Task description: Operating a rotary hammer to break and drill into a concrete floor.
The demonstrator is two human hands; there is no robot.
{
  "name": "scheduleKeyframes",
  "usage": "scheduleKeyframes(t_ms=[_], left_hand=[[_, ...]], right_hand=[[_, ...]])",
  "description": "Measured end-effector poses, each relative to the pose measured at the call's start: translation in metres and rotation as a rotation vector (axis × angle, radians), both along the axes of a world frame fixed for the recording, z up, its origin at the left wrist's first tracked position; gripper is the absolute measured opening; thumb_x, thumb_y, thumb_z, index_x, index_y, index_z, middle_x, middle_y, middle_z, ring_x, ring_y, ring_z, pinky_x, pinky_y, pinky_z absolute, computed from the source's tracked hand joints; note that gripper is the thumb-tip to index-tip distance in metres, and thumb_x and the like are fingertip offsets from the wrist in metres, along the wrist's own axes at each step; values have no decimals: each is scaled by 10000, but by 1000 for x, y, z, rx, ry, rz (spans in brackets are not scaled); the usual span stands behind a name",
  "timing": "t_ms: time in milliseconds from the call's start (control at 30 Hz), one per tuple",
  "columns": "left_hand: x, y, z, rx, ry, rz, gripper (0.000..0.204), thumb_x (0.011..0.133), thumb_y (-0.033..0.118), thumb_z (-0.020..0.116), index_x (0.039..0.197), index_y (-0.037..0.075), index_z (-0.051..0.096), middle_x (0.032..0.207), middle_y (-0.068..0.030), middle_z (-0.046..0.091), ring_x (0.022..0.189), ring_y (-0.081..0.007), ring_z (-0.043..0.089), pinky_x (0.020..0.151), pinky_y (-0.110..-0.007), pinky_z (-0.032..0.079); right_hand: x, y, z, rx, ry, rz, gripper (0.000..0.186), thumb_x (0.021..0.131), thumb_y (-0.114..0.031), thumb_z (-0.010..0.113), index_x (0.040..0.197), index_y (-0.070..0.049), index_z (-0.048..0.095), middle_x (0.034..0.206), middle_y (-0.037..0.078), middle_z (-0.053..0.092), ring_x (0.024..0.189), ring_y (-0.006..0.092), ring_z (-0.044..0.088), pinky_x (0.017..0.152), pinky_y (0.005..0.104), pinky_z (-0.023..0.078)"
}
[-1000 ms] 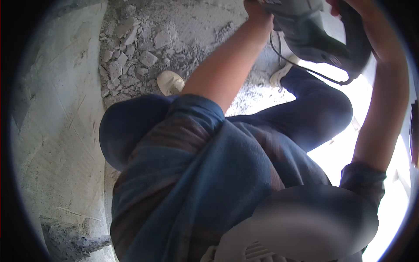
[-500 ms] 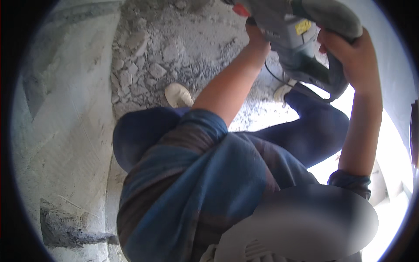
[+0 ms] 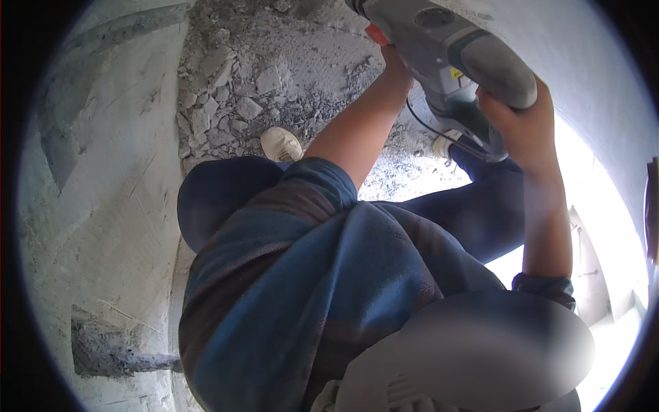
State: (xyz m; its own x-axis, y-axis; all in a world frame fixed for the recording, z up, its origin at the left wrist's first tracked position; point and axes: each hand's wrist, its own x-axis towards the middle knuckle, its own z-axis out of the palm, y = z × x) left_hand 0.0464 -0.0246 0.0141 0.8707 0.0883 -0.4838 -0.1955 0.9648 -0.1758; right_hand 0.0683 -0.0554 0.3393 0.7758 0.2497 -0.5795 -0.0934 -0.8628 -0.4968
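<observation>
A bulky grey-and-dark-green power tool, partly cut off by the upper edge a second ago, now swings down and leftward into view, baring its black front collar, a red part beside it and its rounded grey rear end. The bare right hand, barely visible at the top earlier, comes down with it, wrapped around the rear handle, its forearm drawn inward across the bent knee of the dark-blue trouser leg. The bare left hand sits slightly lower. A thin dark cable shifts leftward, and a small yellow label, unseen a second ago, shows in part.
</observation>
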Motion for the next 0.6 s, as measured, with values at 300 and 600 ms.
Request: scheduleKeyframes(t_ms=[300, 600], left_hand=[[4, 13, 1, 27, -17, 6, 454, 1008, 348, 406, 1321, 39, 517, 1245, -133, 614, 1143, -278, 596, 976, -418, 487], [-6, 6, -12, 41, 4, 15, 454, 1007, 353, 426, 1325, 40, 509, 1251, -127, 609, 1149, -269, 592, 976, -412, 485]], right_hand=[[20, 32, 12, 110, -85, 26, 390, 718, -175, 702, 1074, -17, 694, 909, 128, 721, 845, 197, 691, 778, 315, 520], [-7, 5, -8, 102, 10, -68, 272, 801, -102, 661, 1036, 36, 661, 894, 68, 689, 849, 155, 645, 798, 293, 493]])
